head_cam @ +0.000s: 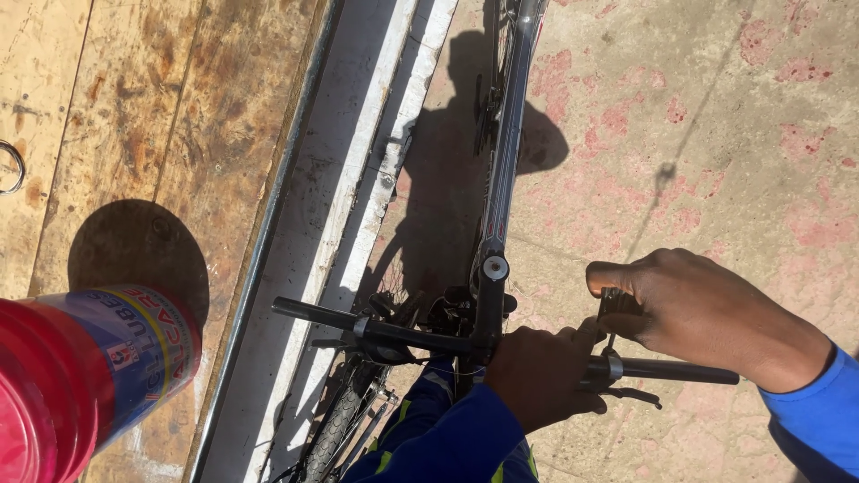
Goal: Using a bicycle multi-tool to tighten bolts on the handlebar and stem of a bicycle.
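Head view: a worn wooden counter [134, 125] with rust-coloured stains fills the left side, its right edge bordered by a pale metal rail [313, 224]. Beyond that edge lies a blotchy pink concrete floor [716, 116], on which a dark bicycle with a silver frame tube [503, 143] stands. Its long axis runs away from the viewer towards the top of the picture, the front tyre [335, 434] nearest; the black straight handlebar [394, 331] lies crosswise, roughly parallel to the lower edge.

At the counter's near left corner, close to the camera, a red plastic bottle with a blue, yellow and red wrap-around label [98, 367] points right.

The right hand [707, 313], in a blue sleeve, has its grip pinched on a small dark part just above the bar. The left hand [537, 376] is wrapped tight around the handlebar near the stem.

A metal ring [11, 167] lies at the counter's far left edge.
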